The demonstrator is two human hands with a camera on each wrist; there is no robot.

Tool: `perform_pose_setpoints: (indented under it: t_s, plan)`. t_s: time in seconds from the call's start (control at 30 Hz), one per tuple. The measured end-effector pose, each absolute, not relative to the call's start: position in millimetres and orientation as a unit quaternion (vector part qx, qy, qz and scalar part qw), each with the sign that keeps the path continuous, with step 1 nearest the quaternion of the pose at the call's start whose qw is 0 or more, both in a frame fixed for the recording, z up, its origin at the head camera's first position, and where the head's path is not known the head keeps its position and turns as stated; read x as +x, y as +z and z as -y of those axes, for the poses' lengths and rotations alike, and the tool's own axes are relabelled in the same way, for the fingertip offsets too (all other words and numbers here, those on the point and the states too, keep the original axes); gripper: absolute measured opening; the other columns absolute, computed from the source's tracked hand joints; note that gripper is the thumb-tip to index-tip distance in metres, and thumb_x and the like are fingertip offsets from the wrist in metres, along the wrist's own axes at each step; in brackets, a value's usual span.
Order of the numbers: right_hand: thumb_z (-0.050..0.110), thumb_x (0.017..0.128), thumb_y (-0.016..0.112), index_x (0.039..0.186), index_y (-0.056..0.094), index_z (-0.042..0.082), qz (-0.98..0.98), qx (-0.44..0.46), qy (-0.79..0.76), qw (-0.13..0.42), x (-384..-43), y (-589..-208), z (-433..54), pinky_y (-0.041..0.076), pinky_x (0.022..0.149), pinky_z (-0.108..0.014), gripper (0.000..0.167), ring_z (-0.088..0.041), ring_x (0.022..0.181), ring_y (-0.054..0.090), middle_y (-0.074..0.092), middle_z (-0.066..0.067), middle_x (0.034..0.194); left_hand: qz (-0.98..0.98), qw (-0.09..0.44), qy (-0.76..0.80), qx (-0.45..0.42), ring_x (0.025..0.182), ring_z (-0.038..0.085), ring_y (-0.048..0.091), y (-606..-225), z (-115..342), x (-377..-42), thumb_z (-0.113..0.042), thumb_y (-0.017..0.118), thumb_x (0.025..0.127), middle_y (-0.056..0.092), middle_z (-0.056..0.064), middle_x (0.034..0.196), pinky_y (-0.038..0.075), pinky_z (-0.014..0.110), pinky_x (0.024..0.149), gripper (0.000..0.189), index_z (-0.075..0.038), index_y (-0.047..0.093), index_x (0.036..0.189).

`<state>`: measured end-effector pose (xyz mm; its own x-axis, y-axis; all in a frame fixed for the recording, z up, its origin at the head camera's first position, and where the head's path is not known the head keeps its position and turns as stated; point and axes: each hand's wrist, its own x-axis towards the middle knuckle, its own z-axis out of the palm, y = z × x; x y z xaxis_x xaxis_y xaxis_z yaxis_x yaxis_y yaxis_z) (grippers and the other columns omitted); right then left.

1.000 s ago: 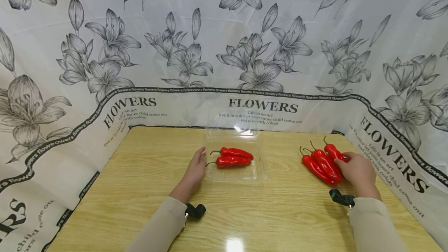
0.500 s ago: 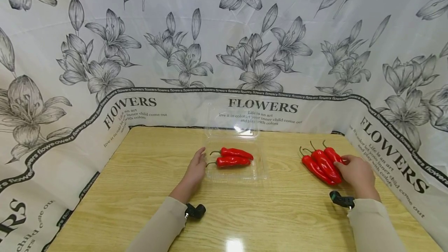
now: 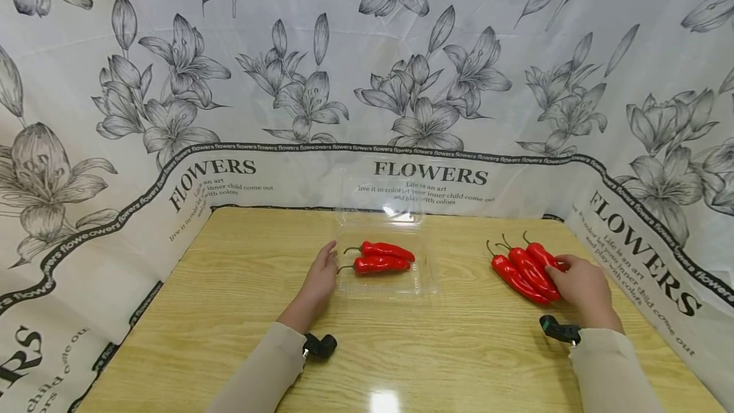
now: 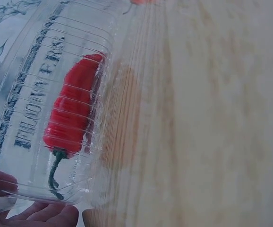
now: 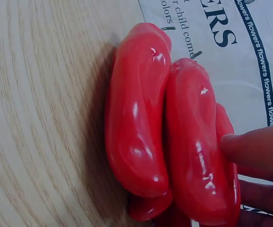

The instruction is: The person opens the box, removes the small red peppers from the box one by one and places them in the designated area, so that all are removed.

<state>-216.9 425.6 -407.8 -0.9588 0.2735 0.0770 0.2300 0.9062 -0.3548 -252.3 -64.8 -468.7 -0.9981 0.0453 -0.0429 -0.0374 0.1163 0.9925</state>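
Two red peppers (image 3: 382, 264) with dark green stems lie side by side in a clear plastic clamshell box (image 3: 425, 282); its lid stands up behind. Beside the box's left side is my left hand (image 3: 322, 273), fingers extended along it; in the left wrist view the fingertips (image 4: 49, 215) are right at the box's end. Farther right, several red peppers (image 3: 516, 278) lie bunched together, stems pointing away. My right hand (image 3: 585, 285) grips the rightmost pepper (image 3: 541, 255), thumb (image 5: 257, 149) on its near side. The other right fingers are partly hidden behind it in the right wrist view.
The wooden table (image 3: 459, 355) is enclosed at the back and sides by a white cloth (image 3: 298, 183) with printed flowers and lettering. A black wrist camera (image 3: 320, 345) sits at the left cuff, and another wrist camera (image 3: 559, 329) at the right cuff.
My right hand has shifted slightly left with the rightmost pepper, which now lies closer against the others. The bunch has slid a little left too. My left hand and the box have stayed put.
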Motion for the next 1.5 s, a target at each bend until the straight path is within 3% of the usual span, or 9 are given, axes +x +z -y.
perform_pose_setpoints:
  t_s: [0.73,1.1,1.5]
  plan:
    - [0.029,0.094,0.055,0.127,0.054,-0.009,0.979,-0.063,0.162,0.107,-216.6,-392.0,-397.6,0.049,0.074,-0.054,0.05,-0.046,0.095,0.058,0.058,-0.034,0.12,-0.744,0.033,0.668,0.004,0.145,0.033,0.03,-466.9,65.7,-249.7,-0.019,0.031,0.105,0.031,0.015,0.157,0.022,0.052,0.119,0.049,-0.02,0.027,0.153]
    - [0.024,0.092,0.059,0.129,0.054,-0.005,0.982,-0.009,0.162,0.101,-225.6,-390.2,-356.4,0.04,0.096,-0.066,0.047,-0.054,0.116,0.047,0.052,-0.035,0.129,-0.74,0.039,0.672,-0.002,0.147,0.031,0.026,-463.7,65.5,-248.9,-0.018,0.031,0.105,0.029,0.014,0.158,0.023,0.05,0.119,0.049,-0.019,0.025,0.154]
    - [0.025,0.093,0.061,0.131,0.056,0.0,0.978,0.057,0.17,0.105,-242.7,-385.4,-305.0,0.047,0.092,-0.059,0.046,-0.045,0.111,0.056,0.059,-0.027,0.125,-0.744,0.034,0.668,-0.006,0.146,0.033,0.027,-459.6,67.3,-247.7,-0.016,0.032,0.105,0.031,0.013,0.157,0.026,0.051,0.118,0.049,-0.018,0.027,0.153]
